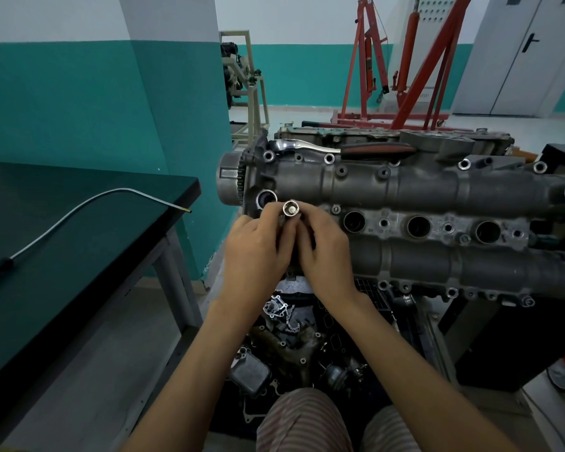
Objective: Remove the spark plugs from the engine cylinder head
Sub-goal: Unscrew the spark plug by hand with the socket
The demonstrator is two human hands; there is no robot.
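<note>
The grey engine cylinder head (pixel 405 187) lies across the middle of the view, with three dark, open spark plug wells (pixel 419 226) in a row. In front of its left end, both my hands hold a metal spark plug socket (pixel 291 208) whose open end faces me; a spark plug top shows inside it. My left hand (pixel 256 252) grips the socket from the left and my right hand (pixel 325 252) pinches it from the right. The well under my hands is hidden.
A ratchet wrench (pixel 340 147) with a red and black handle rests on top of the cylinder head. A dark table (pixel 79 230) with a bent metal tube (pixel 79 205) stands to the left. Loose engine parts (pixel 284 344) lie below. A red engine hoist (pixel 405 60) stands behind.
</note>
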